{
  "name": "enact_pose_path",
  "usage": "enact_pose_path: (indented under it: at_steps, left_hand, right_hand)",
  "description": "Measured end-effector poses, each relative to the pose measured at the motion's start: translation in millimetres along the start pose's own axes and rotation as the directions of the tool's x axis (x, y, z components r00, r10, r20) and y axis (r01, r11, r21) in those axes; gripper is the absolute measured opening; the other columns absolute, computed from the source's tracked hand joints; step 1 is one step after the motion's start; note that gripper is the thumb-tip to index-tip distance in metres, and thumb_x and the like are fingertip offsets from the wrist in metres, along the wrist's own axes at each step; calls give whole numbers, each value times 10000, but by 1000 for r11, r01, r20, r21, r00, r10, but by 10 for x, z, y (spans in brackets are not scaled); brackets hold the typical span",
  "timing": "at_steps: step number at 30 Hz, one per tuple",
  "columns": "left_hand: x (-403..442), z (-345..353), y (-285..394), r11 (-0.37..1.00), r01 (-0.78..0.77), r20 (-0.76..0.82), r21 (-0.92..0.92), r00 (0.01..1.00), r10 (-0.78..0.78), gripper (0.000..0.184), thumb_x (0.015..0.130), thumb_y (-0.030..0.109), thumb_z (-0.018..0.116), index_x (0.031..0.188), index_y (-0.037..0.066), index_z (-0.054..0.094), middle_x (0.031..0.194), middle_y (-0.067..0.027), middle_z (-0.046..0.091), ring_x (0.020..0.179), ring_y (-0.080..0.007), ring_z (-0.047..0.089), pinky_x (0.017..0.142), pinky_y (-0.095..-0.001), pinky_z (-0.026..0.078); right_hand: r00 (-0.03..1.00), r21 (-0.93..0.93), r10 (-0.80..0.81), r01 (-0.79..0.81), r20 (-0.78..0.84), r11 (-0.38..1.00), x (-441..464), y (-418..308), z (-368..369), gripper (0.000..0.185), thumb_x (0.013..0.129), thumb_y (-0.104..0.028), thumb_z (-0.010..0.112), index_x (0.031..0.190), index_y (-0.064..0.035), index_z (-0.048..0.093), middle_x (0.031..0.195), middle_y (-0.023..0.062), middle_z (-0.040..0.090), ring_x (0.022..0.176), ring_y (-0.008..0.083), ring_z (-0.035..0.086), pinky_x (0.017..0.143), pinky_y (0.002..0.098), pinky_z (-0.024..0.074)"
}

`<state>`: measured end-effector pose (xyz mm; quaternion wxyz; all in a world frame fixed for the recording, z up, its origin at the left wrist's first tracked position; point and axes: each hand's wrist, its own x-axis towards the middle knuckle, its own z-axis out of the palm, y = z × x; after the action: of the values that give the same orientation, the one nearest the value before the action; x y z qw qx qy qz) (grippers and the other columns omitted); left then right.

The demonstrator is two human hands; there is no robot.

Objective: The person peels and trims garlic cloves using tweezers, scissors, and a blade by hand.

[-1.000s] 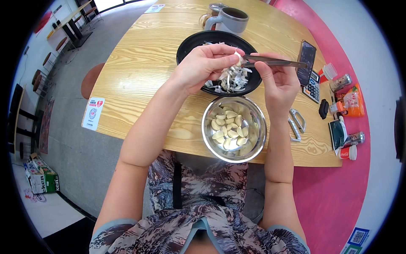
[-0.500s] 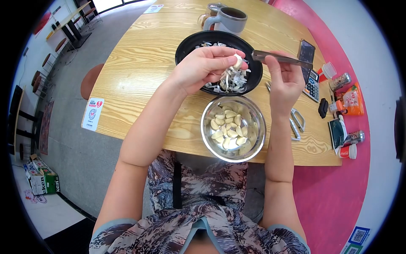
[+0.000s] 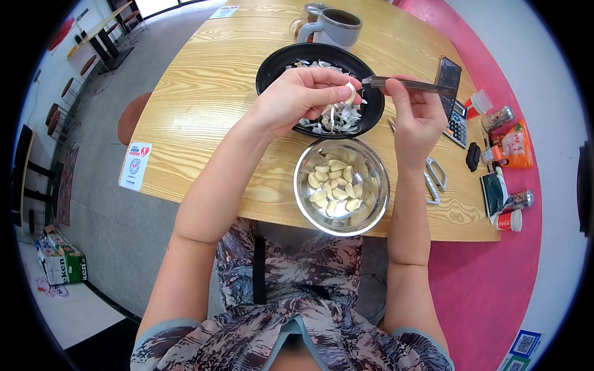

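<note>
A garlic clove is pinched between the thumb and fingers of my left hand. My right hand grips a knife with a dark handle, its tip pointing left close to the clove. Both hands are above a black bowl holding papery garlic skins. Nearer to me, a shiny metal bowl contains several peeled cloves.
Behind the black bowl are a grey mug and a glass jar. On the right lie scissors, a calculator, a phone, a black clip-like object, jars and an orange packet.
The knife has tilted a little and its tip has moved slightly left and down, nearer the clove. The clove has turned slightly in my left fingers.
</note>
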<state>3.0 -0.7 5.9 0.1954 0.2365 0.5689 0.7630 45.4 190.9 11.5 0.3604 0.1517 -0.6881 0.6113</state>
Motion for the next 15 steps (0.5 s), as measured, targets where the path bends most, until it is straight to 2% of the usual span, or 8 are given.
enact_pose_path:
  at_steps: [2,3,5,6,8,9,11,15]
  left_hand:
    - [-13,1,19,999,32,17,-32,999,-32,242,942,142,613,1147,18,649,1040,-116,707,517,22,347,419,-142,240]
    - [-7,-18,14,999,32,16,-32,999,-31,242,942,142,613,1147,18,649,1040,-116,707,517,22,347,419,-142,240]
    - [30,-81,-18,954,83,56,-288,996,-70,258,965,134,576,1187,6,608,971,-65,693,502,21,303,405,-139,211]
    - [46,-103,-41,954,83,54,-287,996,-70,258,965,134,576,1187,6,608,971,-65,693,502,21,303,405,-139,211]
    - [69,-135,-78,896,112,66,-429,994,-92,259,981,125,549,1206,-3,572,854,5,619,499,16,281,400,-138,199]
    - [70,-140,-80,896,111,64,-430,994,-92,259,981,125,549,1206,-3,572,854,5,619,499,16,281,400,-138,199]
    - [71,-145,-88,884,121,84,-451,992,-93,243,987,135,545,1186,-1,573,766,50,516,500,17,278,395,-141,201]
    - [76,-151,-98,880,121,103,-458,991,-83,244,986,129,545,1192,1,568,782,47,524,503,20,281,392,-139,199]
  right_hand:
    - [1000,-14,4,-4,-24,1000,15,31,-34,149,855,14,689,992,38,634,883,98,697,810,120,653,742,232,514]
    - [999,-28,8,-10,-49,1000,21,26,-31,151,859,13,686,999,35,633,890,99,696,809,118,651,742,230,513]
    - [999,7,-33,34,-13,999,-20,-31,21,156,857,21,684,1004,35,632,895,101,695,814,125,657,739,231,515]
    - [997,41,-75,74,20,996,-47,-60,58,162,855,29,682,1009,34,631,899,102,694,820,131,663,736,231,516]
    - [989,46,-133,130,61,990,-83,-63,119,169,849,38,683,1009,36,630,909,107,694,825,146,672,734,233,520]
    - [976,52,-191,187,101,981,-93,-57,135,175,843,48,684,1009,39,630,919,111,694,831,160,681,731,236,523]
    - [961,3,-241,243,139,970,-98,-39,127,206,822,62,695,1018,46,630,937,124,699,836,178,694,732,248,532]
    - [929,-80,-320,339,187,937,-102,-9,151,233,804,70,702,1027,27,645,953,118,703,825,172,697,729,256,538]
